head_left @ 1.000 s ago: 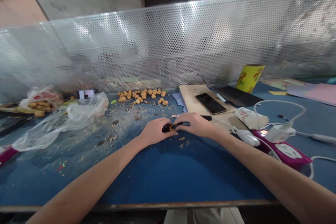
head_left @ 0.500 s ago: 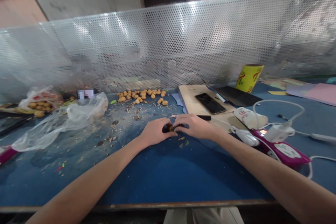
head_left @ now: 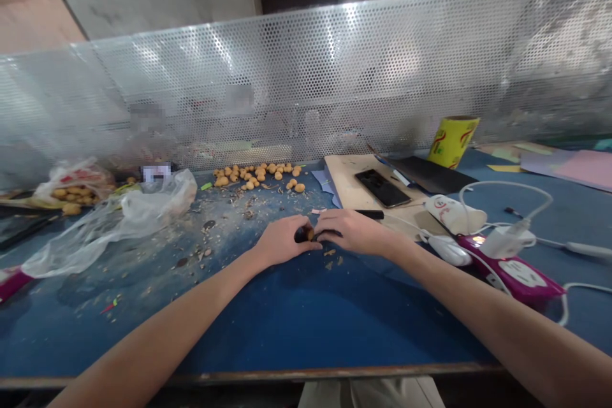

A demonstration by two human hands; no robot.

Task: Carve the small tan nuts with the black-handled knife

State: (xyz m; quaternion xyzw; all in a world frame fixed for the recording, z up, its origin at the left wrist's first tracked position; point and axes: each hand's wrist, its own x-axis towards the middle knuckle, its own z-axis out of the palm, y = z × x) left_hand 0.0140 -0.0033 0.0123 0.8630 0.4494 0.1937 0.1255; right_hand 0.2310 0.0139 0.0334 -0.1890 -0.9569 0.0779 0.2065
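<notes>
My left hand (head_left: 282,241) is curled round a small dark rounded object with a brown end (head_left: 305,234); its kind is not clear. Right beside it, my right hand (head_left: 351,231) has its fingertips pinched at the brown end. A thin dark edge (head_left: 329,233) shows under these right fingers, too small to name. Both hands rest low over the blue table (head_left: 306,325). Several small tan peel-like scraps (head_left: 329,254) lie just below my right fingers. A black stick-like handle (head_left: 370,214) lies behind my right hand.
Several round tan fruits, longan-like (head_left: 261,172), lie by the perforated metal screen (head_left: 296,76). Left are a plastic bag (head_left: 157,201) and scattered debris. Right are a phone (head_left: 381,187) on a board, a yellow roll (head_left: 452,143) and a magenta power strip (head_left: 519,277) with cables.
My right fingers have shifted slightly on the small dark object, and its brown end shows a little more. My left hand has hardly moved.
</notes>
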